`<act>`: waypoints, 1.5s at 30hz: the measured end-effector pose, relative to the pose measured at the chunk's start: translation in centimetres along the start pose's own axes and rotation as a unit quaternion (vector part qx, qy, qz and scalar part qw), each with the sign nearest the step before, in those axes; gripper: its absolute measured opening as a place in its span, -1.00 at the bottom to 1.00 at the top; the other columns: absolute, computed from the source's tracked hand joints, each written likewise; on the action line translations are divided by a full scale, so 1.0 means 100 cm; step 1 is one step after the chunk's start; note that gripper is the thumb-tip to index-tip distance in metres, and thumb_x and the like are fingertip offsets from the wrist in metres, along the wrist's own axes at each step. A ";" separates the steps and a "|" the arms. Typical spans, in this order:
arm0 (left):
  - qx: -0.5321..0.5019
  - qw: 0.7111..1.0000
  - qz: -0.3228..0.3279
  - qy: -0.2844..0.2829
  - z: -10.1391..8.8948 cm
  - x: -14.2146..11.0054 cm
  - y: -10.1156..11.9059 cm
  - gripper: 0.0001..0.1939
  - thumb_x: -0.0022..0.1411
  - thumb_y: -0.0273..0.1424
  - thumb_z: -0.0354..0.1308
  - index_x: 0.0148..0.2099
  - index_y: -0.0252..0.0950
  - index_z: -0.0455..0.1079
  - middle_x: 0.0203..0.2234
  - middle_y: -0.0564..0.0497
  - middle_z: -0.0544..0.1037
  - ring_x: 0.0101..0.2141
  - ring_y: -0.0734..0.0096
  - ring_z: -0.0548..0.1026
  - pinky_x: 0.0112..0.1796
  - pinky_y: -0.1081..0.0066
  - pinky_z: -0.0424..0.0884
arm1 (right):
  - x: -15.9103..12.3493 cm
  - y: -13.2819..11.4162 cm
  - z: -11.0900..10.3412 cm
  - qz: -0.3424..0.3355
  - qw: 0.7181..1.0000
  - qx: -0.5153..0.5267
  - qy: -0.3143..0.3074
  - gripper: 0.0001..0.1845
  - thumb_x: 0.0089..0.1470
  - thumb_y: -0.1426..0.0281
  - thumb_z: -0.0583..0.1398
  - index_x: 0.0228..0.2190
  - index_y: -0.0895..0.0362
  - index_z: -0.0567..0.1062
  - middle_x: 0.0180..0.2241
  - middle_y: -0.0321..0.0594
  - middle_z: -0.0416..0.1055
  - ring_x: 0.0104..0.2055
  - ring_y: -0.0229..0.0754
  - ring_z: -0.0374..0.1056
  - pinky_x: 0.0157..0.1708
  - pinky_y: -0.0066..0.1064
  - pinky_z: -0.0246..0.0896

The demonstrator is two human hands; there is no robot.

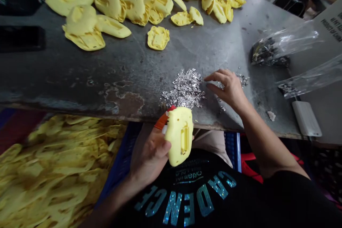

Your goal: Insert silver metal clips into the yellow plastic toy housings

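Our black tee (187, 199) w/ teal glitter letters at bottom of view. L hand (149, 153) clamped on a yellow plastic shell (179, 137), orange-red piece (161, 121) at its top end, no silver visible on it. R hand (227, 89) well apart, half-curled over the worktop (80, 67), nothing visible held, just beside a heap of small silver pieces (184, 89). More yellow shells (133, 3) piled on far side, big heap of yellow shells (53, 171) below the worktop edge at left. Clear plastic bags (283, 42) at right.
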State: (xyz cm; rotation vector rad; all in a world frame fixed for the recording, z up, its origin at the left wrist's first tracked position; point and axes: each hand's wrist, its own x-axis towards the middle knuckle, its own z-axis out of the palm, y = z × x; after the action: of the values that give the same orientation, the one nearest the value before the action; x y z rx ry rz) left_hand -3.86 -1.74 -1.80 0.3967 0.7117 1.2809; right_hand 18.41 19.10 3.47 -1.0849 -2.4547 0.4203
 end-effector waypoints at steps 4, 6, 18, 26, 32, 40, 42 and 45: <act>0.004 1.000 0.001 0.020 -0.005 -0.001 0.008 -0.21 0.23 -0.09 0.56 0.43 -0.08 0.43 0.15 -0.19 0.73 0.03 0.04 0.76 0.04 0.16 0.70 | 0.042 0.027 0.014 0.020 0.986 -0.141 -0.084 -0.80 0.31 0.45 0.24 -0.12 0.04 0.67 -0.06 -0.05 0.66 0.07 0.15 0.45 0.08 -0.06 0.11; 0.006 0.999 0.002 0.034 -0.005 -0.001 0.009 -0.24 0.22 -0.08 0.57 0.38 -0.08 0.46 0.13 -0.19 0.74 0.01 0.02 0.77 0.01 0.16 0.71 | 0.050 0.029 0.022 0.012 0.981 -0.164 -0.104 -0.80 0.32 0.47 0.22 -0.12 0.06 0.65 -0.06 -0.05 0.67 0.07 0.15 0.43 0.06 -0.09 0.07; -0.009 0.997 -0.047 0.059 0.008 -0.004 0.003 -0.31 0.23 0.01 0.51 0.30 -0.20 0.61 0.11 -0.20 0.75 0.06 -0.15 0.74 0.03 0.08 0.71 | -0.050 -0.009 -0.008 -0.047 0.971 -0.155 -0.174 -0.87 0.40 0.41 0.22 -0.18 0.04 0.61 -0.17 -0.14 0.64 -0.08 0.04 0.39 -0.05 -0.15 0.00; -0.005 0.998 -0.047 0.051 0.021 -0.009 -0.007 -0.20 0.28 0.08 0.44 0.41 -0.26 0.52 0.10 -0.22 0.75 0.06 -0.08 0.72 0.04 0.13 0.70 | -0.078 -0.003 0.004 0.021 0.990 -0.124 -0.061 -0.79 0.42 0.27 0.25 -0.03 0.01 0.67 -0.12 -0.11 0.61 -0.01 0.09 0.33 -0.01 -0.10 0.07; -0.018 0.998 -0.044 0.038 0.032 -0.012 -0.008 -0.36 0.29 0.05 0.46 0.22 -0.27 0.63 0.07 -0.20 0.76 0.06 -0.04 0.71 0.04 0.13 0.70 | -0.076 -0.014 0.008 0.001 0.994 -0.098 -0.057 -0.82 0.41 0.32 0.24 -0.19 0.01 0.68 -0.19 -0.16 0.59 -0.04 0.05 0.32 -0.03 -0.13 0.07; -0.044 0.995 -0.068 0.059 0.031 -0.005 -0.019 -0.32 0.31 0.01 0.45 0.29 -0.31 0.55 0.16 -0.25 0.71 0.05 -0.04 0.72 -0.09 0.20 0.71 | -0.082 -0.021 0.009 -0.008 0.990 -0.135 -0.028 -0.79 0.42 0.29 0.19 -0.21 0.00 0.64 -0.22 -0.18 0.60 -0.09 0.05 0.35 -0.02 -0.09 0.05; -0.049 0.994 -0.067 0.076 0.029 -0.004 -0.019 -0.33 0.33 -0.01 0.44 0.31 -0.30 0.53 0.08 -0.21 0.75 -0.07 0.02 0.75 -0.17 0.24 0.71 | -0.086 -0.016 0.009 0.012 0.992 -0.128 -0.016 -0.77 0.43 0.28 0.18 -0.21 0.00 0.65 -0.22 -0.17 0.60 -0.07 0.06 0.37 -0.01 -0.07 0.08; -0.039 0.996 -0.045 0.071 0.027 -0.006 -0.010 -0.40 0.42 -0.05 0.37 0.34 -0.27 0.51 0.08 -0.16 0.75 -0.06 0.06 0.75 -0.23 0.30 0.69 | -0.097 -0.012 0.004 0.033 0.994 -0.099 0.025 -0.77 0.43 0.27 0.19 -0.20 -0.01 0.65 -0.22 -0.19 0.62 -0.07 0.05 0.43 0.00 -0.08 0.12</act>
State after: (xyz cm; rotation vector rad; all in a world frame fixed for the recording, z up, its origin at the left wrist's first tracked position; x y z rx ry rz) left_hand -1.38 -2.31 -0.37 0.2082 0.7882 1.2556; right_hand 23.28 10.98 1.17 -1.2443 -2.4616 0.1709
